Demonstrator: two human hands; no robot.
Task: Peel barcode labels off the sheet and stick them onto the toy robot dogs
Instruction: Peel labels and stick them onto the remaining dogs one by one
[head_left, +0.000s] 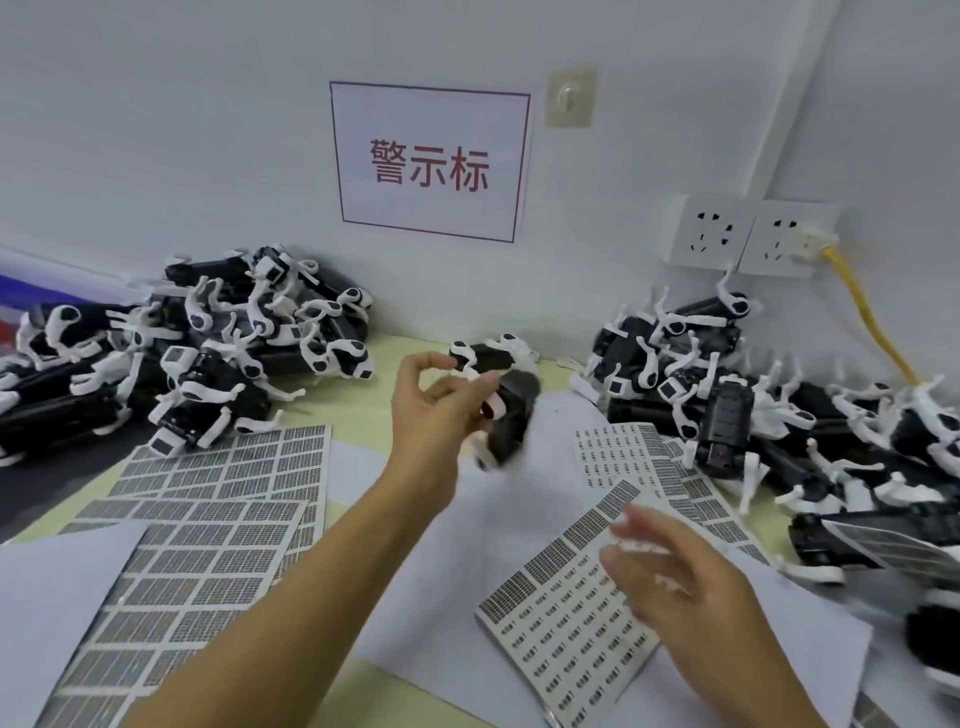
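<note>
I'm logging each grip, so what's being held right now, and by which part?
The left hand seems to hold a blurred toy robot dog at its near end; the exact hold cannot be told. The right hand, over a label sheet, shows nothing held.

The toy robot dog (506, 426) at the left hand (436, 410) is smeared by motion, so its shape and the grip on it are unclear. The right hand (680, 566) is blurred too; its fingers cannot be read. The print on the label sheet (566, 613) is too small to read. The left pile of dogs (156, 353) is cut by the picture's edge
</note>
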